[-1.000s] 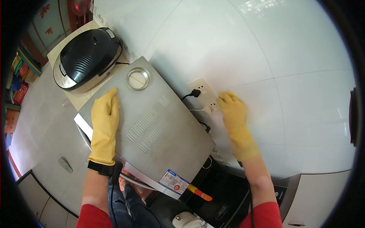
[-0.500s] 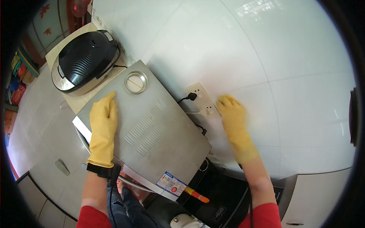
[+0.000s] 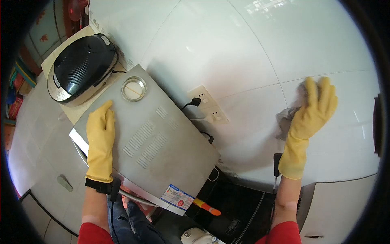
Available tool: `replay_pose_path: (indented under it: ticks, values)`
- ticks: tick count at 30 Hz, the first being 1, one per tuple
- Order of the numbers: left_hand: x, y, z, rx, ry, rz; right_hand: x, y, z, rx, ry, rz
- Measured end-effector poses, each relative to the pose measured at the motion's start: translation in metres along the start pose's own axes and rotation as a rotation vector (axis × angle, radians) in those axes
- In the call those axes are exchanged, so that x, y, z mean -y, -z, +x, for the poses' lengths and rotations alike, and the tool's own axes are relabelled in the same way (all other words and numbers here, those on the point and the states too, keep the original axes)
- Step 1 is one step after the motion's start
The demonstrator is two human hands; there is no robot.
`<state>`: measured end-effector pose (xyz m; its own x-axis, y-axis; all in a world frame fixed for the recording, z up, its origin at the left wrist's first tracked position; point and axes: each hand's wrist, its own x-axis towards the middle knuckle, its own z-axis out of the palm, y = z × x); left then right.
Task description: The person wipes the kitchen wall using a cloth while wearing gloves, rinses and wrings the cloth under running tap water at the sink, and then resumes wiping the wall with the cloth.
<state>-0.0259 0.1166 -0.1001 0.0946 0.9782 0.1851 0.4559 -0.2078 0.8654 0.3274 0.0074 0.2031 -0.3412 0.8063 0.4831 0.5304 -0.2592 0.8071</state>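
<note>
My left hand (image 3: 100,126), in a yellow rubber glove, rests flat on the front part of the grey metal appliance top (image 3: 162,171), with nothing visible in it. On the white tiled wall (image 3: 243,134), right of the sockets, my right hand (image 3: 310,112) wears a matching glove. Its fingers are stretched out over a crumpled grey cloth (image 3: 285,120), which shows at its left edge and is held against the tiles. The wall sockets (image 3: 208,105) have a black plug and a white plug in them. A round metal lid (image 3: 134,89) lies on the appliance.
A black rice cooker (image 3: 83,67) stands on a wooden surface at upper left. An orange-and-yellow handle (image 3: 207,206) sticks out beside the appliance, over a black glossy surface (image 3: 231,199). A light cabinet (image 3: 339,207) is at lower right, a white appliance (image 3: 197,236) at the bottom.
My right hand has moved right and up, away from the sockets, and its fingers have spread. The grey cloth has come into sight. My left hand stays on the appliance; the view has shifted slightly.
</note>
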Motion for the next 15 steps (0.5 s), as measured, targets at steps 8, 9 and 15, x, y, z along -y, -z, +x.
replay_pose_path:
  ticks: [8, 9, 15]
  values:
    - [-0.003, 0.003, 0.001, -0.014, -0.032, 0.040, 0.140, -0.066, -0.100, 0.341, 0.135, 0.469]
    - [-0.002, 0.002, 0.002, -0.019, -0.032, 0.038, 0.141, -0.065, -0.097, 0.336, 0.138, 0.466]
    - [0.000, 0.000, 0.002, -0.037, -0.076, 0.022, 0.051, -0.031, -0.038, 0.201, -0.097, 0.529]
